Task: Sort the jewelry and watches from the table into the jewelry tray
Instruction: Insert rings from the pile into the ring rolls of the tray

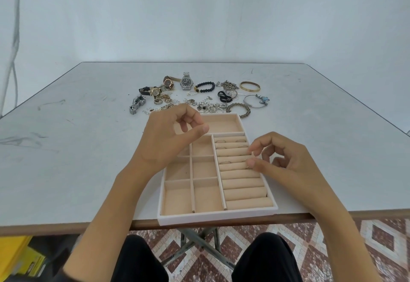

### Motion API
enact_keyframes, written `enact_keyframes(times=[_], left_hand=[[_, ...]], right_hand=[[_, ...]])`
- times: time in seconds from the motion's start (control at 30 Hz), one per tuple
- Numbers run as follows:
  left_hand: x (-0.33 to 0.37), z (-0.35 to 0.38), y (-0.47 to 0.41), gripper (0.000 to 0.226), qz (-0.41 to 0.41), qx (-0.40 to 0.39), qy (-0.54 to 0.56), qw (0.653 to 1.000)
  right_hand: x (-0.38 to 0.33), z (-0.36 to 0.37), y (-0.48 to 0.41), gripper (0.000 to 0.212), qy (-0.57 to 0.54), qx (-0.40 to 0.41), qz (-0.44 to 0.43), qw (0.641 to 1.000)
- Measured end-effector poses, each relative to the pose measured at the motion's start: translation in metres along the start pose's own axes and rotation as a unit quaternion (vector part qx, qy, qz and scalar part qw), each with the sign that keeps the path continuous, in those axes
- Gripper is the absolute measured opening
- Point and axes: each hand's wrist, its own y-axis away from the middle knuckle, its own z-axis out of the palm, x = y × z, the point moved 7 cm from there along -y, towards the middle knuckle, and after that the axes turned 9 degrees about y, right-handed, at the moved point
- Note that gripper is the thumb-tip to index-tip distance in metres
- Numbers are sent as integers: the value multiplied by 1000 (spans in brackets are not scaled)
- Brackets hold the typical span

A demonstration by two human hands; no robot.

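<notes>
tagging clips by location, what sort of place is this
Probably a makeshift indoor recording spot, not a shop: a plain white backdrop behind a scuffed grey table, and patterned red-and-white floor tiles underneath.

Left hand [164, 139] covers the tray's [217, 216] far-left compartments, its curled fingers [188, 124] hiding the palm. Right hand [286, 161] half-hides a thin ring [247, 167], grip unclear. Small pieces [199, 104] beyond: too tiny to tell apart.

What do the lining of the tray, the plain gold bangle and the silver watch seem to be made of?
Jewelry tray lining: likely beige velvet or suede, matt, no glare. Bangle: gold-toned metal, smooth, shiny. Watch: probably steel, silvery link band.
</notes>
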Motion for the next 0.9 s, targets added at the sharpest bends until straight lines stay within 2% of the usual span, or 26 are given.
enact_keyframes(times=[0.07,0.13,0.17,0.23,0.3,0.37,0.43,0.5,0.7,0.9], left_hand=[[-1,0,0,11,-6,-4,0,1000],[-1,1,1,12,-12,-6,-1,1000],[-1,1,1,13,-13,-8,-3,1000],[1,4,1,14,-19,-16,-7,1000],[2,6,2,13,-32,-27,1,999],[3,11,4,12,-50,-46,28,997],[6,17,8,12,-59,-68,55,994],[11,22,13,12,-48,-82,51,994],[23,31,24,12,-4,-104,-51,993],[35,44,25,15,96,-133,-173,971]], right_hand=[[2,-10,2,3,37,57,-3,998],[5,-20,5,17,116,116,-13,986],[8,-21,5,25,163,120,-12,979],[14,-12,4,40,272,50,24,961],[24,5,4,54,380,-69,64,920],[28,13,4,69,449,-124,66,883],[28,15,3,85,473,-128,61,869],[29,15,3,90,489,-130,58,861],[29,16,3,89,497,-118,52,858],[28,14,2,89,480,-108,54,869]])
